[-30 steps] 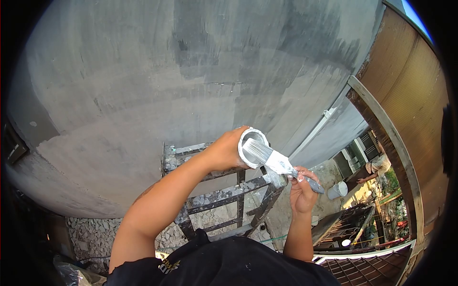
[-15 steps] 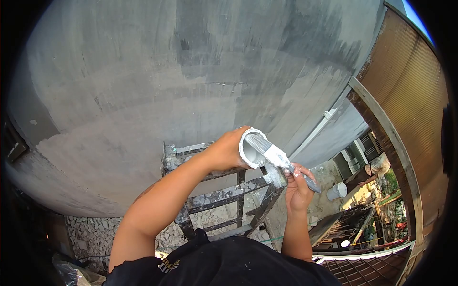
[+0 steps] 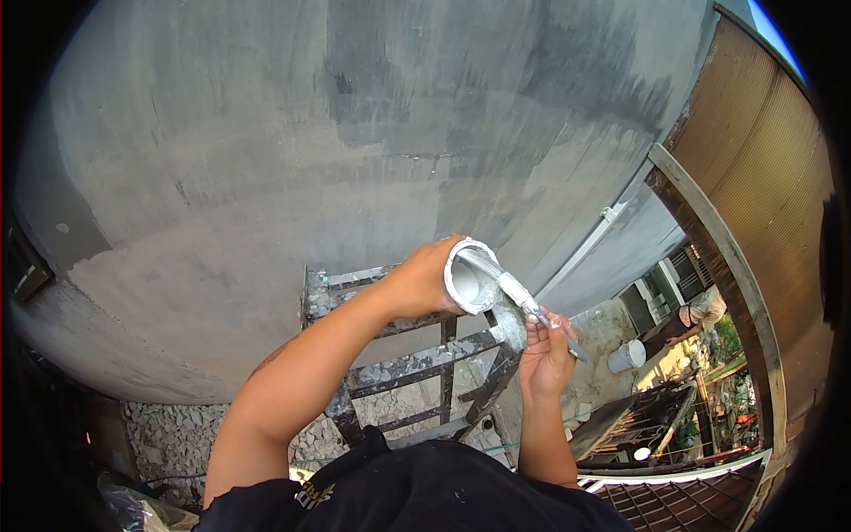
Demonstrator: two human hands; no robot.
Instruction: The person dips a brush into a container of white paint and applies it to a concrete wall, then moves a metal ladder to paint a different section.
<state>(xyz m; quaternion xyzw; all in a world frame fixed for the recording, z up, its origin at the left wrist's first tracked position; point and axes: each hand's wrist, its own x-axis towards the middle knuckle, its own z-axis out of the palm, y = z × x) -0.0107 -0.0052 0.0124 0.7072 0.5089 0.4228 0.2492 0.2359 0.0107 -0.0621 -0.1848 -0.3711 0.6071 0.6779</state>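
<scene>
My left hand (image 3: 424, 279) is wrapped round a paint-smeared white cup (image 3: 472, 291), its open mouth facing me and some white paint inside. My right hand (image 3: 549, 355) pinches the grey handle of a paintbrush (image 3: 517, 291). The brush's bristles rest against the upper inner rim of the cup, and its ferrule is coated in white. Behind both hands rises a grey wall (image 3: 266, 177) with darker streaky patches.
Below the hands stands a paint-spattered metal ladder or frame (image 3: 425, 365). Rubble (image 3: 177, 439) lies at the wall's foot. To the right are a white bucket (image 3: 627, 355), another person (image 3: 678, 332), a curved beam (image 3: 727, 257) and corrugated brown sheeting (image 3: 771, 195).
The brush has turned on its side, showing its narrow edge, with its bristles nearer the cup's upper rim. My right hand has shifted slightly left. My left hand and the cup are nearly unmoved.
</scene>
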